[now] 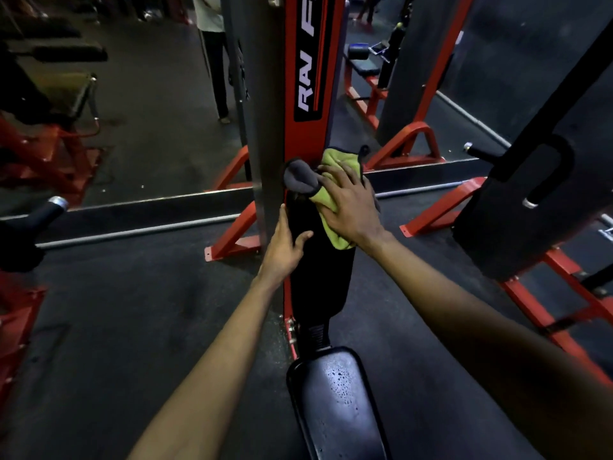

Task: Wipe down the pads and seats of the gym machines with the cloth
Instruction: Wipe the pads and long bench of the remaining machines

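Note:
A green and grey cloth [335, 180] lies against the top of a black upright back pad [320, 277] on a red machine. My right hand [351, 207] presses flat on the cloth with its fingers spread. At the pad's left edge my left hand [285, 247] holds on, thumb across the front and fingers along the side. Below the pad sits the black seat [338, 403], with droplets of liquid on its surface.
The red and grey column [298, 78] rises behind the pad. A dark padded machine [537, 180] on a red frame stands at right, and a black handle [39, 217] juts in at left. A person's legs [219, 71] show in the mirror beyond.

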Demonstrator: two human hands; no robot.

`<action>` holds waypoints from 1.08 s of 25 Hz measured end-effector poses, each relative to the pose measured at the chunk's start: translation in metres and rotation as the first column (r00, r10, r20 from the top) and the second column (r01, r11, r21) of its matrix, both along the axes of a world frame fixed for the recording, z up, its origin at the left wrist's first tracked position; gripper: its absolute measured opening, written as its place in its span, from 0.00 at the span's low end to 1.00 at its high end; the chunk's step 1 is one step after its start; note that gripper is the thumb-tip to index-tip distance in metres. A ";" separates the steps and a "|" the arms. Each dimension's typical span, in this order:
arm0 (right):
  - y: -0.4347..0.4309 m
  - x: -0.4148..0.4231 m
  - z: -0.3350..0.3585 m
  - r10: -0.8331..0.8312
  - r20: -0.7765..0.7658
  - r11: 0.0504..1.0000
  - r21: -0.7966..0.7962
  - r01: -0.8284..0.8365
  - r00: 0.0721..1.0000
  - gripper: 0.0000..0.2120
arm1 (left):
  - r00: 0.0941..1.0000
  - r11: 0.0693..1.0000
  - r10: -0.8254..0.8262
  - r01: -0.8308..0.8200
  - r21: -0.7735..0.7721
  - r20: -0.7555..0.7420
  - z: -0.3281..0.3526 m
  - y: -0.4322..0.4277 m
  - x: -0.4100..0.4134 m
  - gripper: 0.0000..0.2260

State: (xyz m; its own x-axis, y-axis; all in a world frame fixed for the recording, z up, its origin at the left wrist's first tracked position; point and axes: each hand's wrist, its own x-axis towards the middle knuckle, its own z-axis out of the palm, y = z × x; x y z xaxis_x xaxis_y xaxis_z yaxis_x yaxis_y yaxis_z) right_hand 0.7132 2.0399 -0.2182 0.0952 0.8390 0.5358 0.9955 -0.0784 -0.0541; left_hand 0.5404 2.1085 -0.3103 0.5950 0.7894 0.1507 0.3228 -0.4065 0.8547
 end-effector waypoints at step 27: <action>0.013 0.010 -0.012 0.435 0.439 0.898 -0.141 -0.417 0.786 0.33 | 0.862 0.885 0.462 -0.434 0.167 -0.207 -0.117 -0.133 0.057 0.44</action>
State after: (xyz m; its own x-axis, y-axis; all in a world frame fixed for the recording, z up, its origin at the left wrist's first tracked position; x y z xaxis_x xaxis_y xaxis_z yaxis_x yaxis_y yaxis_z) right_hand 0.7229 2.0531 -0.2301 -0.5193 0.7560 0.3986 0.8402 0.3663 0.3999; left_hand 0.5975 1.9759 -0.4268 0.2094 0.9656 0.1539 0.6776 -0.2568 0.6891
